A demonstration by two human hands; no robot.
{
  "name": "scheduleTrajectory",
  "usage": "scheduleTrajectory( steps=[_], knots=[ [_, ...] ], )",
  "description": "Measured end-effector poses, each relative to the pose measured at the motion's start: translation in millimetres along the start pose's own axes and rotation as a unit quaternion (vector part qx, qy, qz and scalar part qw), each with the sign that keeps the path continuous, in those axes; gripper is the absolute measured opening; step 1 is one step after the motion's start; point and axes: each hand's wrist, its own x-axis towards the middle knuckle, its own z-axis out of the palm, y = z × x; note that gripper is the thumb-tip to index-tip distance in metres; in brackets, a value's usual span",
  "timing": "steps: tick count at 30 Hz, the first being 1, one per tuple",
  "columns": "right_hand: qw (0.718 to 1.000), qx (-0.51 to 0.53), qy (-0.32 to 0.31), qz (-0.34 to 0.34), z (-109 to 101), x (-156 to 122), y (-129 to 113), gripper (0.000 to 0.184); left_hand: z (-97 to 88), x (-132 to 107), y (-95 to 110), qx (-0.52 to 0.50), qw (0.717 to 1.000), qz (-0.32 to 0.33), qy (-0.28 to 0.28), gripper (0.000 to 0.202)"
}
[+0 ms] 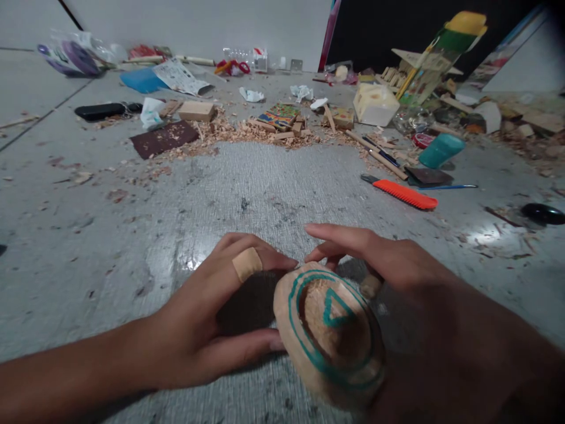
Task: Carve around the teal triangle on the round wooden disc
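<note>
A rounded wooden carving (304,353) is held tilted over the floor. Its hollowed middle bears a teal triangle, and teal lines ring its rim. My left hand (207,300) has a plaster on one finger; its thumb and fingertips touch the carving's left edge. Around the right side curls my right hand (406,282), with the index finger stretched out and the thumb out of sight. A small wooden stub (371,287) shows beside the right fingers; whether it belongs to the carving I cannot tell.
An orange-handled cutter (404,194) lies ahead to the right, near a teal block (441,150) and pens (380,152). Wood shavings (229,132), brown sandpaper (164,139) and a wooden block (196,111) spread across the floor ahead. A tall yellow-topped container (441,56) stands at back right.
</note>
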Motion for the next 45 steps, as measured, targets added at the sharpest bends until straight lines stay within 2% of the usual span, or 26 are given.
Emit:
scheduleTrajectory(
  steps=[4, 6, 8, 10, 12, 14, 16, 18, 23, 27, 31, 34, 41, 45],
  knots=[
    [0.999, -0.025, -0.016, -0.017, 7, 2, -4, 0.128, 3.5, 0, 1, 0.05, 0.998, 0.027, 0.005, 0.034],
    [0.999, -0.019, 0.0, -0.028, 10, 2, -5, 0.123, 5.9, 0, 1, 0.078, 0.996, 0.037, 0.021, 0.025],
    [0.999, 0.001, 0.013, -0.049, 8, 3, -3, 0.117, 7.6, 1, 2, 0.117, 0.99, 0.052, 0.053, 0.025],
    [0.996, 0.047, -0.01, -0.079, 4, 6, 1, 0.098, 8.1, 2, 5, 0.165, 0.98, 0.071, 0.089, 0.029],
    [0.992, 0.08, -0.035, -0.09, -2, 8, 7, 0.067, 7.3, 3, 8, 0.207, 0.968, 0.09, 0.112, 0.03],
    [0.991, 0.094, -0.031, -0.087, -5, 10, 12, 0.038, 5.7, 4, 12, 0.237, 0.96, 0.103, 0.109, 0.026],
    [0.991, 0.103, -0.013, -0.087, -5, 9, 13, 0.02, 4.4, 3, 13, 0.255, 0.955, 0.118, 0.099, 0.022],
    [0.991, 0.106, -0.007, -0.086, -2, 7, 13, 0.011, 3.8, 1, 14, 0.265, 0.951, 0.126, 0.099, 0.02],
    [0.994, 0.071, -0.031, -0.083, 4, 4, 11, 0.006, 3.8, -5, 13, 0.294, 0.943, 0.128, 0.086, 0.026],
    [0.995, 0.022, -0.04, -0.087, 8, 5, 11, 0.011, 2.2, -7, 13, 0.31, 0.938, 0.141, 0.071, 0.021],
    [0.995, -0.016, -0.035, -0.092, 14, 7, 9, 0.016, 1.9, -4, 16, 0.346, 0.919, 0.171, 0.082, 0.014],
    [0.994, -0.032, -0.031, -0.096, 18, 8, 9, 0.014, 3.3, -4, 19, 0.347, 0.922, 0.152, 0.08, 0.012],
    [0.994, 0.031, -0.064, -0.08, 21, 7, 15, 0.01, 6.2, -9, 23, 0.347, 0.923, 0.142, 0.082, 0.013],
    [0.993, 0.059, -0.076, -0.07, 19, 7, 15, 0.012, 7.0, -12, 26, 0.337, 0.931, 0.113, 0.083, 0.016]
  ],
)
